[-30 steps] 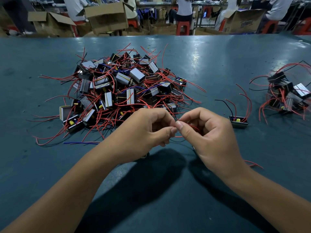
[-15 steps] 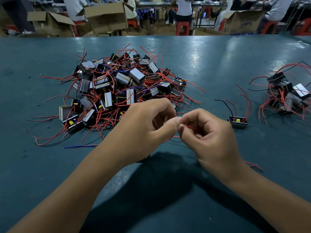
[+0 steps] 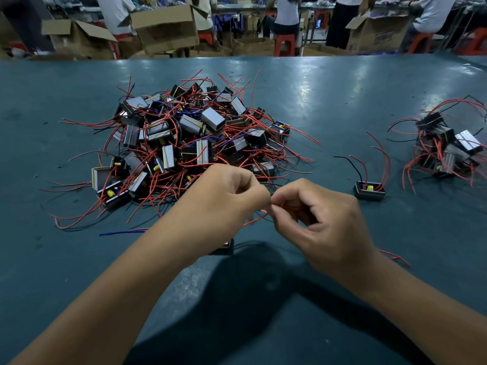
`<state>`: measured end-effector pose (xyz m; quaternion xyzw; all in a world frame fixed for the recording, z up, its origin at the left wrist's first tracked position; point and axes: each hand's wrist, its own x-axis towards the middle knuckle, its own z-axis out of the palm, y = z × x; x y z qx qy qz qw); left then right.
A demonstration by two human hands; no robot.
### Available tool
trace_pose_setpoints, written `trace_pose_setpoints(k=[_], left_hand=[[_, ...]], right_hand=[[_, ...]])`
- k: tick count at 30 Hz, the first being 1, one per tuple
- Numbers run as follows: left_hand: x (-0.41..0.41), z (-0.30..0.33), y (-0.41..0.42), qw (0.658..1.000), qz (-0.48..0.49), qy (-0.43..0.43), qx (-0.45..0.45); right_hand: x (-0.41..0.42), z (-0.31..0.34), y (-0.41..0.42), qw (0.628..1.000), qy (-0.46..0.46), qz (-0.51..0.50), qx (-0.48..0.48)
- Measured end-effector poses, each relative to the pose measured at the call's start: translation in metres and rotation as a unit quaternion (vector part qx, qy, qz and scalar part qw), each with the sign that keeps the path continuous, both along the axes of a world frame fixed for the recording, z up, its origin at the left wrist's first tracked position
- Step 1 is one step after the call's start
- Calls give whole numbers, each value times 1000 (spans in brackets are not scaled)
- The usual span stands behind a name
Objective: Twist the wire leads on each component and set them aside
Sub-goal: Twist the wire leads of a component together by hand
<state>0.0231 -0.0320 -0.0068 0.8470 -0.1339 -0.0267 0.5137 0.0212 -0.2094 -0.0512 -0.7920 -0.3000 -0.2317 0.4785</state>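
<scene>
Both hands meet over the teal table (image 3: 342,101), just in front of a big pile of small black components with red leads (image 3: 189,138). My left hand (image 3: 224,204) and my right hand (image 3: 321,222) pinch the same thin red wire leads (image 3: 287,207) between thumb and fingers. The component body (image 3: 226,247) these leads belong to peeks out under my left wrist, mostly hidden. A single component (image 3: 370,190) with red and black leads sits to the right. A smaller heap of components (image 3: 445,148) lies at the far right.
A loose blue wire (image 3: 121,232) lies left of my left forearm, and a red lead (image 3: 395,256) shows beside my right wrist. Beyond the table's far edge are open cardboard boxes (image 3: 166,27), red stools and seated people.
My hands rolled slightly around the pinched red leads; the left hand rose and turned knuckles-up, the right fingers curled tighter. The piles did not move.
</scene>
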Motion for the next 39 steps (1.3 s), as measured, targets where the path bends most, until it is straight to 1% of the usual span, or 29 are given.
trace_pose_setpoints(k=[1,2,3,5,7,12,15,19,22,24,26,28,30,34,39], left_hand=[[2,1,3,999,-7,10,-31],[3,1,6,999,-23,-3,-46],[5,1,11,998,-46,-37,-37],[9,1,19,989,-97,-109,25],[12,0,23,975,-131,-163,76],[16,0,23,946,-148,-268,107],[16,0,23,935,-155,-297,117],[16,1,23,935,-159,-294,123],[13,1,21,939,-166,-278,120],[10,0,18,951,-167,-237,102],[7,-1,17,972,-160,-161,55],[7,-1,19,981,-156,-110,21],[8,0,22,983,-159,-91,15],[10,2,30,981,-183,-65,6],[9,2,26,977,-202,-66,-10]], right_hand=[[1,0,-1,1000,12,4,12],[2,1,-2,999,24,8,25],[3,1,-3,999,36,12,36],[5,2,-6,997,53,26,48],[5,2,-7,996,60,41,48],[5,2,-10,992,81,83,45],[4,3,-10,992,80,93,38],[4,3,-10,992,72,96,38],[3,4,-10,996,34,80,12],[3,5,-10,997,1,72,-2],[2,5,-9,997,-18,69,-11],[2,4,-10,997,-10,71,-5],[3,3,-10,997,13,70,2],[3,5,-11,995,49,83,21],[2,5,-12,994,58,90,14]])
